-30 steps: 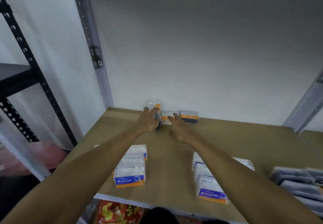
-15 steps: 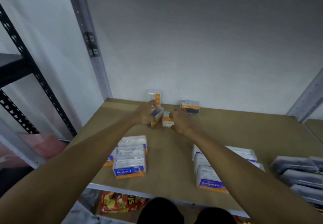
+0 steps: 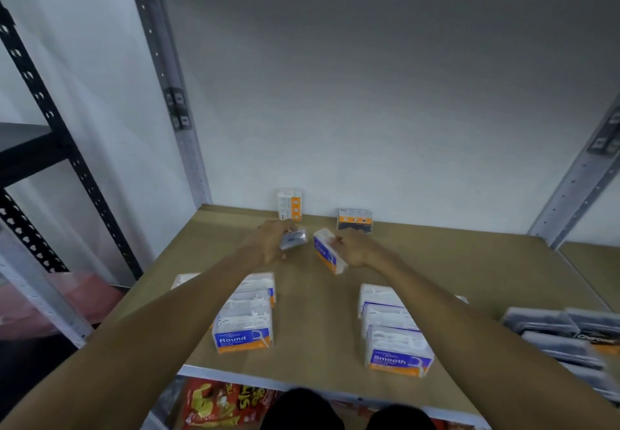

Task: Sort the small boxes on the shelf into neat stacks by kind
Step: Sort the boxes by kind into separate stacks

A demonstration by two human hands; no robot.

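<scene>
Boxes are partly sorted: a Round stack [image 3: 244, 320] and a Smooth stack [image 3: 392, 335] sit near the shelf's [image 3: 312, 312] front edge, with dark packs [image 3: 567, 339] at the right. The left hand [image 3: 268, 245] is clamped on a grey box [image 3: 294, 239] and the right hand [image 3: 355, 249] on a Round box [image 3: 327, 251] (both just above the shelf, mid-depth). Two boxes, one upright [image 3: 290, 203] and one dark [image 3: 355, 220], wait at the back wall, so I judge the job over halfway.

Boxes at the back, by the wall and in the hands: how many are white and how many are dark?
White: 2, the upright box and the Round box in the right hand.
Dark: 2, the wall box and the grey box in the left hand.
Total: 4
</scene>
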